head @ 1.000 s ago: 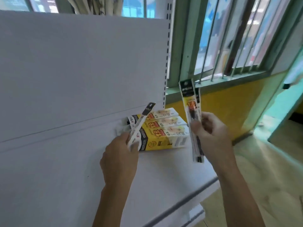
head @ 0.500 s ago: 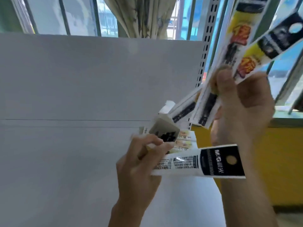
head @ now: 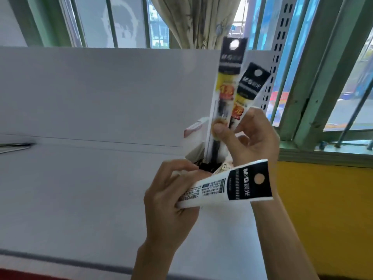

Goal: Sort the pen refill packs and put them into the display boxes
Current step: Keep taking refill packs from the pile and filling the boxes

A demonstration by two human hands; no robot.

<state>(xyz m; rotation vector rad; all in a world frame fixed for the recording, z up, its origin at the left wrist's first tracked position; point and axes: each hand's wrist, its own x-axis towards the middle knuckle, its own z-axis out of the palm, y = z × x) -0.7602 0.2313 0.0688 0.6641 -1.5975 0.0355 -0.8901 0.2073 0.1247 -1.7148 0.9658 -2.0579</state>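
item: pen refill packs, three in hand. right hand (head: 254,138) pinches two packs (head: 228,77), swung upright from their fanned tilt of half a second ago. the taller one's foot now meets the open display box (head: 196,154) just below the thumb, so insertion is likely beginning. left hand (head: 169,199) grips a third pack (head: 232,184) sideways under the right wrist, unchanged. a second ago the hands were well apart.

Three black-topped plastic pen refill packs: taller upright pack (head: 230,73), shorter upright pack (head: 250,85), crosswise pack (head: 232,184). Two bare hands: left hand (head: 171,209), right hand (head: 256,142). One cardboard display box (head: 194,155).
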